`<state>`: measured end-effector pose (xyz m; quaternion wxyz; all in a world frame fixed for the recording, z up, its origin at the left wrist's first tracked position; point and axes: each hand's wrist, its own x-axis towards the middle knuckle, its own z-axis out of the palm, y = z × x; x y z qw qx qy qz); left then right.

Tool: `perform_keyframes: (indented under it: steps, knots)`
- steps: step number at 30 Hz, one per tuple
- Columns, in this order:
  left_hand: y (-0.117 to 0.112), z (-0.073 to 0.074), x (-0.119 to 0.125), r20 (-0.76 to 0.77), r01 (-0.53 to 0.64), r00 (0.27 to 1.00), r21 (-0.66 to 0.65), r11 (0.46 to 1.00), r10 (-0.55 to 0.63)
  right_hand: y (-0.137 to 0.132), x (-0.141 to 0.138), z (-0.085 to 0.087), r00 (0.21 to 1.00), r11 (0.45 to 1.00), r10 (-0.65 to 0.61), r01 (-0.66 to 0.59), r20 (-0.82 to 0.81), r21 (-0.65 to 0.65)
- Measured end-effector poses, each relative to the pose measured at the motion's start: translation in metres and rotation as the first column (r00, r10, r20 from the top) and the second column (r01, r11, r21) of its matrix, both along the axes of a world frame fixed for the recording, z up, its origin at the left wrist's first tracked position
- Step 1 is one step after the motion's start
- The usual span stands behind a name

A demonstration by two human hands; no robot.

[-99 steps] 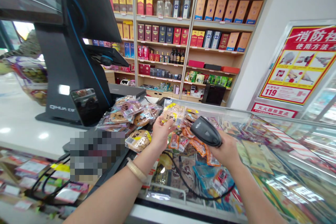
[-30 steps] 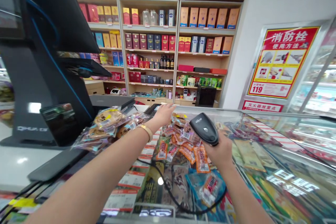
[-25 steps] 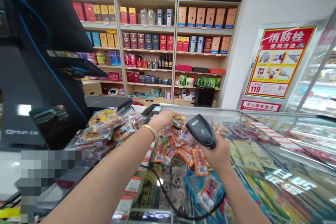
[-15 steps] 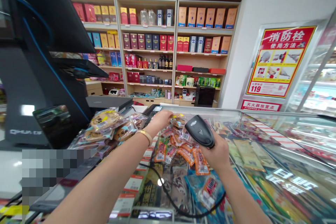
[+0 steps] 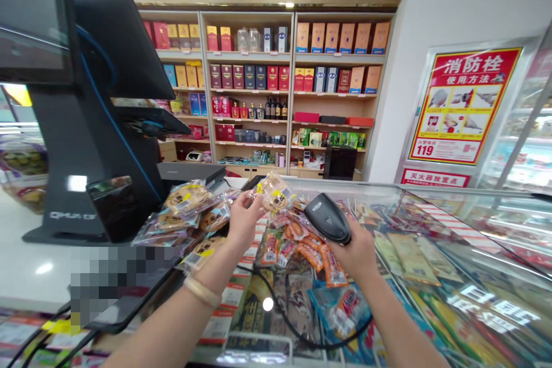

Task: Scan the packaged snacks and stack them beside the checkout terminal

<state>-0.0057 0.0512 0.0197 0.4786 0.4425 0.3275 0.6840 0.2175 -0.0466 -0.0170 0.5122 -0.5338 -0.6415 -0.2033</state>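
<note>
- Lifted off the heap of orange packets (image 5: 302, 246) since the earlier frame, the left hand (image 5: 242, 223) pinches a clear snack packet (image 5: 273, 195) between thumb and fingertips, above the glass counter (image 5: 435, 230).
- The right hand (image 5: 356, 250) is closed around a black barcode scanner (image 5: 330, 218), which sits just right of and below the packet, not touching it.
- A second packet pile (image 5: 190, 213) lies beside the register terminal (image 5: 86, 144).

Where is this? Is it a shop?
Most likely a small shop, at its checkout. The right hand holds a barcode scanner, the left hand holds up a snack packet, a black till stands nearby, and shelves of boxed goods line the back wall.
</note>
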Motion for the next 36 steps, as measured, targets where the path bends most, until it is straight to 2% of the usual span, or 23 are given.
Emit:
perform_keyframes:
  steps: [2, 6, 10, 13, 19, 24, 33, 36]
  knots:
    - [-0.007, -0.005, -0.004, 0.002, -0.014, 1.0, 0.003, 1.0, 0.014, -0.001, -0.001, 0.001, 1.0, 0.999, 0.026, -0.026, 0.013, -0.025]
    - [-0.011, -0.009, -0.013, -0.09, -0.091, 0.991, 0.062, 0.994, 0.097, -0.002, -0.001, 0.004, 0.989, 0.988, 0.114, -0.103, 0.092, -0.112]
    - [-0.01, -0.009, -0.021, -0.188, -0.169, 0.965, 0.096, 0.981, 0.184, -0.005, -0.003, 0.005, 0.963, 0.95, 0.213, -0.166, 0.163, -0.263]
    - [-0.007, -0.012, -0.024, -0.232, -0.221, 0.942, 0.122, 0.968, 0.244, -0.007, -0.007, 0.005, 0.943, 0.926, 0.265, -0.19, 0.2, -0.326]
    - [-0.002, -0.018, -0.024, -0.256, -0.226, 0.932, 0.141, 0.964, 0.256, -0.01, -0.012, 0.007, 0.927, 0.898, 0.313, -0.218, 0.207, -0.381]
    - [-0.002, -0.019, -0.024, -0.265, -0.216, 0.932, 0.144, 0.966, 0.248, -0.01, -0.013, 0.007, 0.924, 0.886, 0.335, -0.243, 0.185, -0.395]
    - [0.0, -0.022, -0.024, -0.283, -0.247, 0.916, 0.155, 0.956, 0.283, -0.008, -0.009, 0.004, 0.931, 0.917, 0.306, -0.233, 0.197, -0.323]
    - [0.001, -0.018, -0.029, -0.287, -0.275, 0.906, 0.16, 0.948, 0.311, -0.006, -0.007, 0.002, 0.935, 0.92, 0.297, -0.225, 0.195, -0.322]
